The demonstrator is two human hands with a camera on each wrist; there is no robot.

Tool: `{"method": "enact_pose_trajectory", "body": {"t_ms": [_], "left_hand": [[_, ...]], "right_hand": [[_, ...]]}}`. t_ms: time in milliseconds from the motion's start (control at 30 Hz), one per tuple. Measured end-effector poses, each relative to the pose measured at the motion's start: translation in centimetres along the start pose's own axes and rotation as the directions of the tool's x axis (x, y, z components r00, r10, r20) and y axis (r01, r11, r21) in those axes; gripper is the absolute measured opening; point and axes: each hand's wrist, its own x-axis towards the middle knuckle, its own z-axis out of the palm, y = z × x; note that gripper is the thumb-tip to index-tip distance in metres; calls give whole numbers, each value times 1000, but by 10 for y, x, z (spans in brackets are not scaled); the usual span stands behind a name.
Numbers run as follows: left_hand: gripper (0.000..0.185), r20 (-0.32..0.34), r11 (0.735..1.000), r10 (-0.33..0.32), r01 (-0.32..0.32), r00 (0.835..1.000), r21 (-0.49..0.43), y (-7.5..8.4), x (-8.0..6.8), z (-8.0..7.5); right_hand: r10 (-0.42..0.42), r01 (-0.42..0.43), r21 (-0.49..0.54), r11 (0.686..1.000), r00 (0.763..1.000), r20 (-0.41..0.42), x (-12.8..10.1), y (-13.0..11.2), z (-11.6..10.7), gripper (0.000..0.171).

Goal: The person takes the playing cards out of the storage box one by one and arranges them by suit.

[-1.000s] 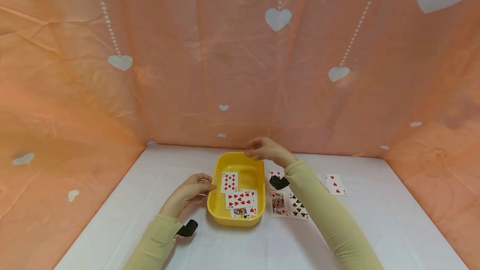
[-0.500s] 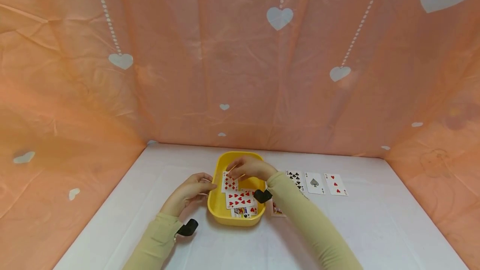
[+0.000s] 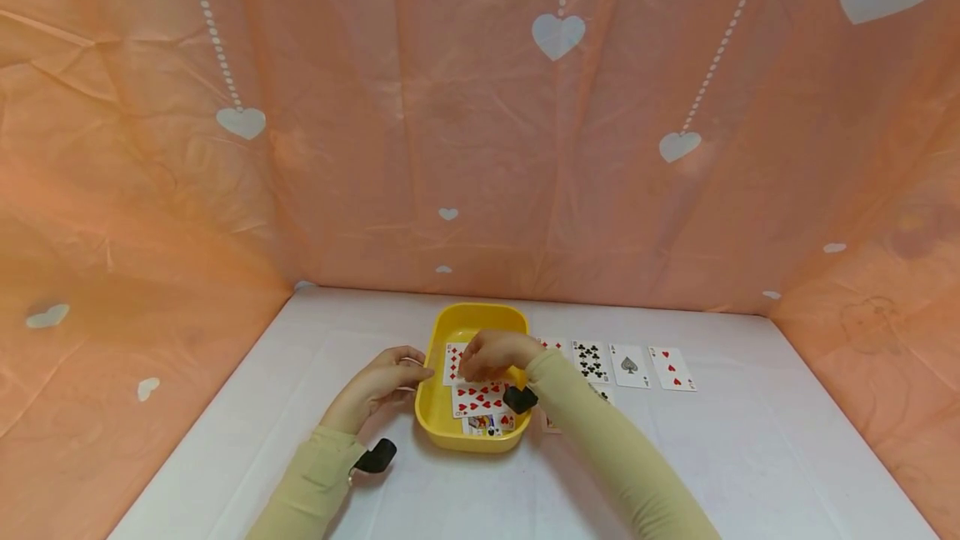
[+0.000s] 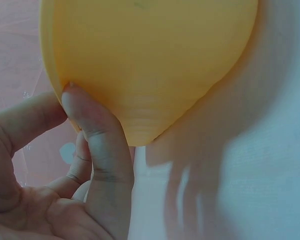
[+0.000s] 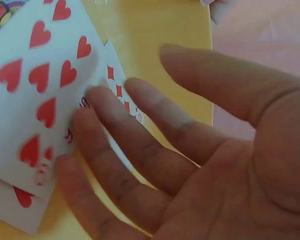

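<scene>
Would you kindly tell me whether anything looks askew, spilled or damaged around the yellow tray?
Nothing looks spilled or damaged. Slightly askew: in the yellow tray, the hearts card lies crosswise over other cards, whereas the ace of spades lies in a spaced row on the table.

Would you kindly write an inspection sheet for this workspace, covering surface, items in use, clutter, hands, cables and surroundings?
Surface: white table.
Items in use: yellow tray, upright, with overlapping inner cards; more face-up outer cards lie to its right, some partly hidden by the right sleeve.
Clutter: nothing seen.
Hands: left hand pinches the tray's rim; right hand is over the inner cards, contact unclear.
Cables: nothing seen.
Surroundings: orange curtain with pale hearts, behind and on both sides.
</scene>
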Motion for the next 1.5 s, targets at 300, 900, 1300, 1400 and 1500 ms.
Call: {"method": "enact_pose_trajectory", "body": {"t_ms": [300,900,1300,1400,1500], "left_hand": [[29,-21,1000,-15,15,1000,10,0,1,0],[31,7,1000,5,-5,1000,-10,-2,0,0],[29,-27,1000,-27,28,999,11,-2,3,1],[30,-27,1000,-29,29,999,9,-2,3,1],[30,-25,1000,-25,25,999,13,-2,4,1]], "right_hand": [[75,-72,-37,997,994,85,-1,2,3,10],[10,8,-140,990,992,125,-4,-1,0,3],[8,-11,-66,998,999,-44,-7,0,-8,7],[-7,5,-23,1000,997,-75,-7,0,-12,6],[-20,24,47,999,996,-90,-9,1,-17,7]]}}
